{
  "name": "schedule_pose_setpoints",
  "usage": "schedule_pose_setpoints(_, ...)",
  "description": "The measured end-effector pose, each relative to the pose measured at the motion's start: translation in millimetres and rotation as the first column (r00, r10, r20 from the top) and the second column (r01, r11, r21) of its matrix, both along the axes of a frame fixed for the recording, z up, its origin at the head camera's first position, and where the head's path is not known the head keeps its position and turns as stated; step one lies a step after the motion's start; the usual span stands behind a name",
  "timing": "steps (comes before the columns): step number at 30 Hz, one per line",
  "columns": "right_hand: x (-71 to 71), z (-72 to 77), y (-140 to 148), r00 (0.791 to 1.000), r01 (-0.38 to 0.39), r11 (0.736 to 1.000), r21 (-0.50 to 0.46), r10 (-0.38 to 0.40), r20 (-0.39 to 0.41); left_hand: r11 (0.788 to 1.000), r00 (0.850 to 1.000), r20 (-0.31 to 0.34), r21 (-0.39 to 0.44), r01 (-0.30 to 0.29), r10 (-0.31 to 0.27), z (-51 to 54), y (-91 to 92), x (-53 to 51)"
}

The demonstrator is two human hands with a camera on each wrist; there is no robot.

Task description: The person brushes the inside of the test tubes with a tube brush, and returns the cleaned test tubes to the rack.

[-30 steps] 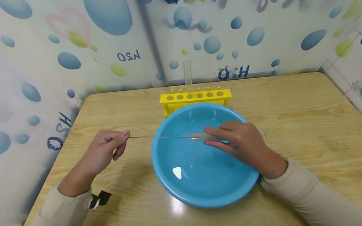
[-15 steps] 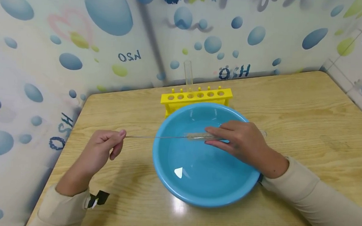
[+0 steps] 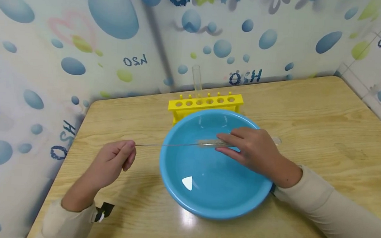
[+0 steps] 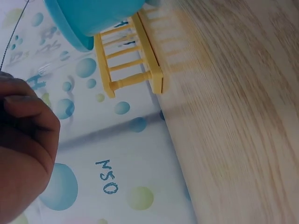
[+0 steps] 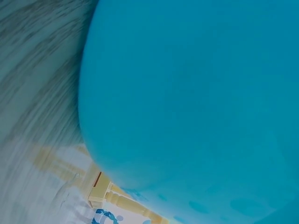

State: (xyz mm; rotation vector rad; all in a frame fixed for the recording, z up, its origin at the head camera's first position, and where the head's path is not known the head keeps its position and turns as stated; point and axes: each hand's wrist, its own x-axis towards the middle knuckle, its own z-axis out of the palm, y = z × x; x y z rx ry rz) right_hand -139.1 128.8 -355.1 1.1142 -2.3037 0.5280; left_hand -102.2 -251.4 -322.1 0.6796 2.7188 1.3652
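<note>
At twelve o'clock I see a white wall with blue drops; at six, light shines on the wooden table.

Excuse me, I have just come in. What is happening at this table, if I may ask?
A person seems to be working a thin wire-handled brush inside a clear tube. The left hand pinches the far end of the wire, and the right hand grips the tube above a blue basin. The bristles appear to be within the tube at this moment. Behind the basin is a yellow rack, where a second tube stands.
</note>
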Motion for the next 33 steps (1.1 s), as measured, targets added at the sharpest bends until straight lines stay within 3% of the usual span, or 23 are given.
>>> schedule_pose_setpoints(4,-0.3,-1.2,2,1.000,-0.010,1.000,0.005,0.010,-0.008,0.997,0.999,-0.045,-0.070,0.024,-0.027,-4.8,0.2,-1.4)
schedule_pose_setpoints(11,-0.1,-2.4,5,0.999,-0.021,1.000,-0.021,0.021,-0.035,0.998,0.997,-0.053,-0.020,0.057,-0.058,-10.6,7.0,-3.5)
schedule_pose_setpoints(18,0.0,-3.3,3,0.998,-0.051,0.998,-0.028,0.050,-0.034,0.991,0.991,-0.046,-0.036,0.126,-0.128,-11.0,32.5,-4.0)
schedule_pose_setpoints(24,0.1,-2.9,1,0.999,-0.043,0.999,-0.031,0.042,-0.020,0.994,0.995,-0.018,-0.040,0.102,-0.103,-12.5,46.1,-5.1)
schedule_pose_setpoints(33,0.5,-1.3,2,1.000,-0.020,1.000,-0.007,0.020,-0.011,0.993,0.993,0.026,-0.029,0.116,-0.115,-13.9,64.1,-9.2)
